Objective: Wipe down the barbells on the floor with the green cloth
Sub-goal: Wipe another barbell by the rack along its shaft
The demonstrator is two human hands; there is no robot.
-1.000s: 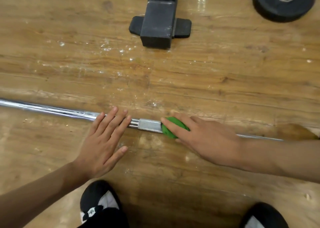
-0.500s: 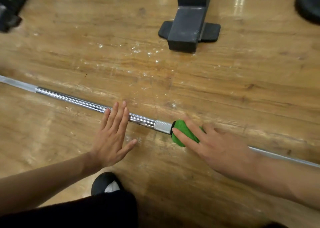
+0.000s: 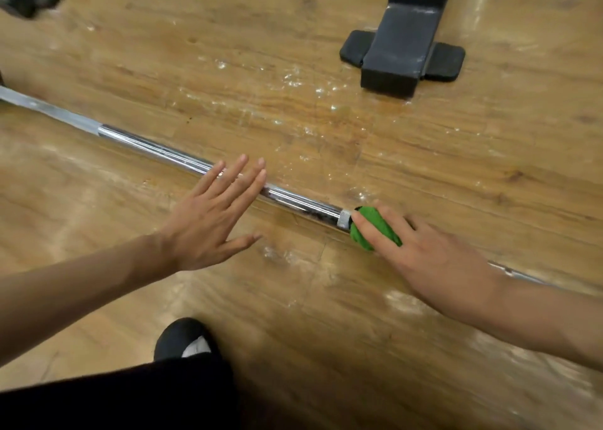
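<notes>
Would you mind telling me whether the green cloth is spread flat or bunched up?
Bunched up: the green cloth shows as a small wad on the barbell, between the fingers of the right hand.

Left hand [image 3: 212, 220] flat, palm down; right hand [image 3: 434, 253] apparently around green cloth [image 3: 380, 225].

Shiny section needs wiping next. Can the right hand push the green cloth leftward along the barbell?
Likely yes: the barbell lies bare from the green cloth to the left hand, whose fingers across it block further travel.
</notes>
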